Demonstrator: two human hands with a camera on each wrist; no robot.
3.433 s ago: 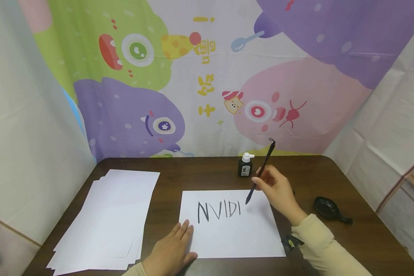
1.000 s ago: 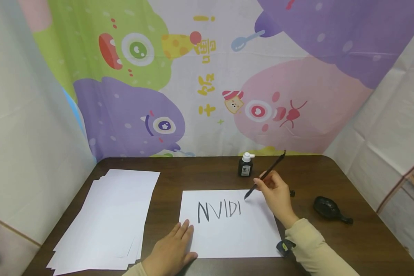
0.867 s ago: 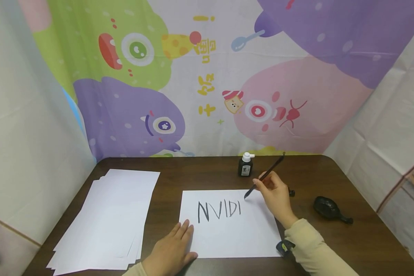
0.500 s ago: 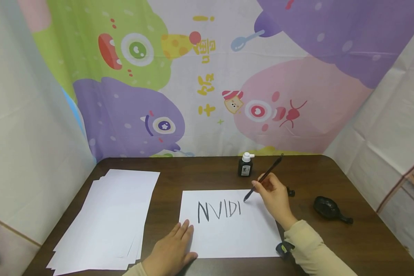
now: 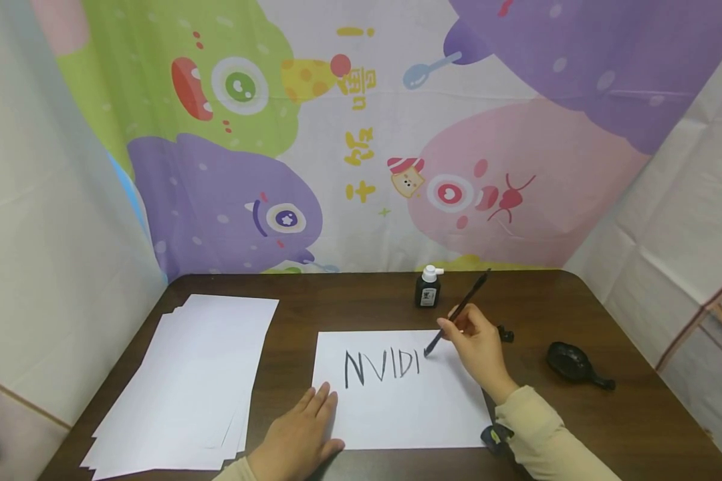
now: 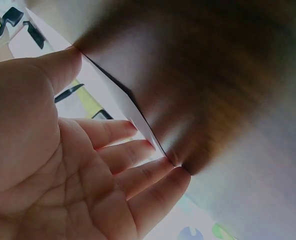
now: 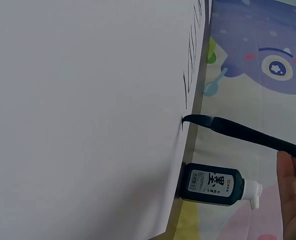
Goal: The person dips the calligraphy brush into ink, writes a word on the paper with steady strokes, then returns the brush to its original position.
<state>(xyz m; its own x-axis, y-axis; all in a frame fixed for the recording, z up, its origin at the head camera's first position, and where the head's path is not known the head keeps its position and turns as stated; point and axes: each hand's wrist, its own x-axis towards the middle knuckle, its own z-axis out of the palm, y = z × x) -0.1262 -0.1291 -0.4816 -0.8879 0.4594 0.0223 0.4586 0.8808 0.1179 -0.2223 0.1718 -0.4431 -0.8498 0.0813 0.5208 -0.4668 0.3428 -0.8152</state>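
In the head view my right hand [image 5: 478, 347] pinches a dark writing brush [image 5: 474, 288] between thumb and fingers, its handle slanting up to the right. The bristle tip meets a white sheet of paper [image 5: 409, 414] just right of the hand-drawn letters "NVIDI" [image 5: 382, 367]. Seen from the right wrist, the brush [image 7: 248, 134] has a bent tip, with a short dark mark beneath it. My left hand [image 5: 297, 431] rests with extended fingers on the sheet's left edge. The left wrist view shows that palm [image 6: 73, 165] from below, fingertips at the paper edge.
A black ink bottle [image 5: 427, 292] with white cap stands behind the sheet. To the right lies a black ink dish [image 5: 568, 361], and a small dark object [image 5: 505, 334] sits partly behind my right hand. Overlapping white sheets [image 5: 186, 381] lie at left. A patterned curtain hangs behind the table.
Over the last second the brush tip has moved slightly down and left on the sheet, right of the last letter, leaving a short mark. The left hand has stayed still.
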